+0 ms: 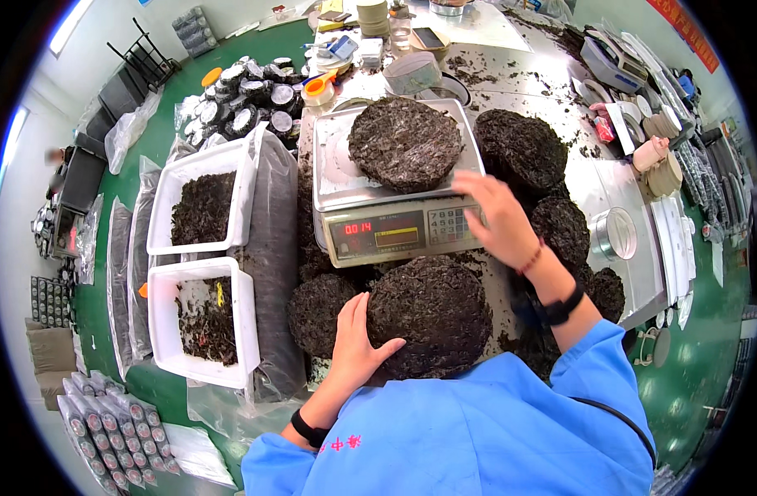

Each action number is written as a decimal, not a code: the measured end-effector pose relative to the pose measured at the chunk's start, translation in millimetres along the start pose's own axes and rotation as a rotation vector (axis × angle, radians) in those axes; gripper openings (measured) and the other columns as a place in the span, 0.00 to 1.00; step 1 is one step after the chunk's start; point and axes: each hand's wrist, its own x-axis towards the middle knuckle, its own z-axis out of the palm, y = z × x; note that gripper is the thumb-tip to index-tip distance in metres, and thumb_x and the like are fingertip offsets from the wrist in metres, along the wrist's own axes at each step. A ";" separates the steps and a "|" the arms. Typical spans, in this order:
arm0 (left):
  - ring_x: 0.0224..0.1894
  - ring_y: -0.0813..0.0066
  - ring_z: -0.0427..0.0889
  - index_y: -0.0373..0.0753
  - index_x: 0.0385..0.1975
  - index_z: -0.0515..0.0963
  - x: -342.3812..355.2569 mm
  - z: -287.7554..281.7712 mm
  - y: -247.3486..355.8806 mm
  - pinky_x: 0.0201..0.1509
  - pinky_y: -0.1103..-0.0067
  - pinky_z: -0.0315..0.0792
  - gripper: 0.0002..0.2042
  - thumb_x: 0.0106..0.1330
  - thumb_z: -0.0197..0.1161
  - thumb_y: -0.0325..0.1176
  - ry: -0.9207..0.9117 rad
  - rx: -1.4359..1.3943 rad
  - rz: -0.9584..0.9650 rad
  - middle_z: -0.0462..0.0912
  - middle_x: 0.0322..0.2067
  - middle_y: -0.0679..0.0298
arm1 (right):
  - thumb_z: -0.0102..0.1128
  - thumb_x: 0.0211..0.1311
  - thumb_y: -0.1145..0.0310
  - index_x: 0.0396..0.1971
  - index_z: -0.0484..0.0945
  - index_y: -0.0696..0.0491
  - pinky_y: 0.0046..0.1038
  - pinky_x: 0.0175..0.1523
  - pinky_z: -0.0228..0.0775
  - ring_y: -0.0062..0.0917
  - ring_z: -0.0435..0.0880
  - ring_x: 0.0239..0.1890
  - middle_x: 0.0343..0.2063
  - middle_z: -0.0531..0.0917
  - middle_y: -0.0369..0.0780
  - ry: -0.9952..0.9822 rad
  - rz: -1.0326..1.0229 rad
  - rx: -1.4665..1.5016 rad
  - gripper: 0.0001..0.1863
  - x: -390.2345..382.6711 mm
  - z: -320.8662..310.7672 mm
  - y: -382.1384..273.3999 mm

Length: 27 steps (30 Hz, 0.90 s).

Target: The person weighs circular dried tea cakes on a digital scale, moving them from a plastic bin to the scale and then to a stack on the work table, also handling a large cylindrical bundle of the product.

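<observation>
Placed: dark cake (405, 145), on the pan (332, 165) of the scale (352, 252), by its back edge; weighing seemingly underway. Remaining off: near cake (436, 314), before the scale's front edge, my left hand (355, 343) spread against it. My right hand (504, 225): loosely open, by the pan's front-right corner.

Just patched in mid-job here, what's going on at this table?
A person in blue has their left hand against the left side of a large dark round cake in front of the scale. Their right hand is open by the scale's front right corner, holding nothing; whether it touches the keypad is unclear. Another dark cake lies on the weighing pan. Two white bins with loose dark material stand to the left.
</observation>
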 end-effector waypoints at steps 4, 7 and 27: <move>0.64 0.48 0.59 0.32 0.60 0.61 -3.1 4.8 10.1 0.68 0.62 0.57 0.43 0.44 0.77 0.35 0.182 0.055 0.136 0.63 0.60 0.50 | 0.65 0.56 0.68 0.51 0.74 0.57 0.34 0.59 0.68 0.41 0.75 0.54 0.50 0.77 0.47 -0.184 0.098 0.132 0.23 -71.9 -0.5 -28.3; 0.63 0.54 0.63 0.32 0.61 0.60 -6.9 1.6 23.3 0.67 0.67 0.60 0.40 0.47 0.75 0.29 0.140 -0.066 0.004 0.66 0.59 0.52 | 0.66 0.56 0.65 0.57 0.70 0.57 0.36 0.61 0.65 0.40 0.72 0.56 0.51 0.76 0.47 -0.218 0.250 0.236 0.29 -104.3 10.4 -36.7; 0.52 0.59 0.81 0.42 0.26 0.74 -15.6 -45.9 32.4 0.61 0.61 0.70 0.04 0.55 0.61 0.24 0.520 0.295 0.689 0.81 0.43 0.59 | 0.59 0.66 0.65 0.57 0.68 0.62 0.21 0.50 0.69 0.15 0.75 0.46 0.45 0.79 0.34 -0.078 0.635 1.197 0.24 -71.0 11.6 -67.7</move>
